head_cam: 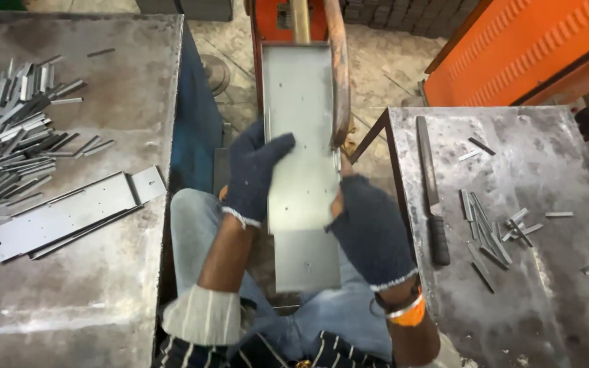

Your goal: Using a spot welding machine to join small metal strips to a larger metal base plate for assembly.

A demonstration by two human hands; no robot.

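1. Long flat sheet-metal panel (303,170), dull grey, smooth w/ small punched holes, lies lengthwise over the person's lap; far end runs up under the orange machine (288,17).
2. Left hand (253,174) in dark knit glove, fuzzy texture, frayed cuff: fingers spread across the panel's left edge, thumb on top, gripping the edge.
3. Right hand (369,228), same kind of glove, closed round the panel's right edge; orange wristband just behind it.
4. Curved rusty-brown bar (339,75) hangs over the panel's right side, tip touching or just above the surface – can't tell which.
5. Left of panel: worn steel table (90,300), scratched. On it a stack of similar flat panels (63,218) & a loose heap of short metal strips (15,136) further back.
6. Right of panel: second steel table (547,300), rough & stained. A long file w/ black handle (431,191) lies nearest the panel; scattered small strips (492,232) beyond it.
7. Jeans-clad knees sit under the panel.
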